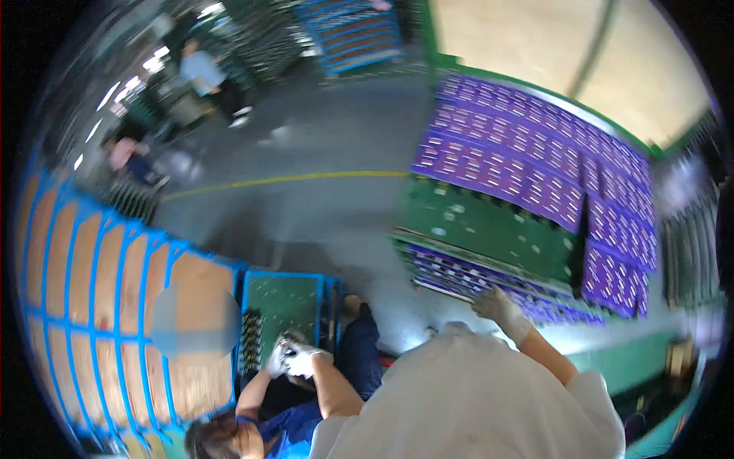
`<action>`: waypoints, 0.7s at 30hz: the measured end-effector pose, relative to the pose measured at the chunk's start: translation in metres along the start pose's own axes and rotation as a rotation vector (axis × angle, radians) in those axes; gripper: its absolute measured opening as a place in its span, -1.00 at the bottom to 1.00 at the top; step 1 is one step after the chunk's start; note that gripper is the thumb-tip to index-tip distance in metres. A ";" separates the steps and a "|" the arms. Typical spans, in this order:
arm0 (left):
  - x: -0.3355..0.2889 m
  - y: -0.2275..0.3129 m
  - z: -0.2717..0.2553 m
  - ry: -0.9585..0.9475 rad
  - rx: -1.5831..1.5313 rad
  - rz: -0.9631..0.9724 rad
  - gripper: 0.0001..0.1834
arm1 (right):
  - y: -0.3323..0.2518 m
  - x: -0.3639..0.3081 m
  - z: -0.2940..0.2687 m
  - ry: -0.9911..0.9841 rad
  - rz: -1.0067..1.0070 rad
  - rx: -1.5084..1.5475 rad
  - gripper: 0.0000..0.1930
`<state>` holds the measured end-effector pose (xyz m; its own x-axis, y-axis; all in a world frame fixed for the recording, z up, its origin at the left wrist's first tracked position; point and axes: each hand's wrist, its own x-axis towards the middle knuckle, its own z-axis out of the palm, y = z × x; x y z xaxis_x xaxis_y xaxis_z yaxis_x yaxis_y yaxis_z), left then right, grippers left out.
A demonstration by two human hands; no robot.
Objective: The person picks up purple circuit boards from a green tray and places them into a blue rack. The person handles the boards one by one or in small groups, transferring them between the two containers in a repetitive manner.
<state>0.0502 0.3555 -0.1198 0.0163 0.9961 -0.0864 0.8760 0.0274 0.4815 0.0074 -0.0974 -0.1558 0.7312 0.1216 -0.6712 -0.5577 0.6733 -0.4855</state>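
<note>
Two own gloved hands, one yellow line.

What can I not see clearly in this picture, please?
Head view:
Left hand: whether it holds something; blur and a co-worker's glove.
Right hand: whether it touches the purple sheets; blur.
Wooden boards: partly hidden by a round blurred patch.
Person in pink: hands; too small, blurred.

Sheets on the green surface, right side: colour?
Purple: the sheets carry rows of small pale marks. Best seen in the head view.
</note>
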 end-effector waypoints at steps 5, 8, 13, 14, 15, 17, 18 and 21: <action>0.081 -0.061 0.075 0.021 0.382 0.041 -0.39 | 0.005 0.006 -0.018 0.024 -0.055 -0.264 -0.37; 0.043 -0.045 0.104 0.163 0.194 0.402 -0.43 | -0.010 -0.041 -0.021 0.125 -0.195 -0.535 -0.39; -0.143 0.012 0.079 -0.063 -0.501 1.329 -0.68 | -0.009 -0.071 -0.053 0.298 -0.256 -0.465 -0.44; -0.191 0.019 0.064 -0.154 -0.510 1.469 -0.67 | -0.007 -0.074 -0.064 0.316 -0.283 -0.443 -0.44; -0.234 0.020 0.048 -0.394 -0.558 1.512 -0.65 | -0.005 -0.076 -0.076 0.333 -0.310 -0.420 -0.44; -0.301 0.021 0.036 -0.553 -0.619 1.830 -0.62 | -0.005 -0.084 -0.100 0.385 -0.346 -0.335 -0.48; -0.329 0.018 0.028 -0.714 -0.604 1.922 -0.60 | -0.009 -0.092 -0.107 0.406 -0.379 -0.281 -0.51; -0.401 0.003 0.001 -1.049 -0.568 2.116 -0.54 | -0.024 -0.113 -0.135 0.453 -0.417 -0.155 -0.62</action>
<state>0.0467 -0.0435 -0.0853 0.6068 -0.6317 0.4824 -0.7747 -0.3343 0.5368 -0.1152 -0.2262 -0.1438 0.6796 -0.4715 -0.5620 -0.3369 0.4799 -0.8101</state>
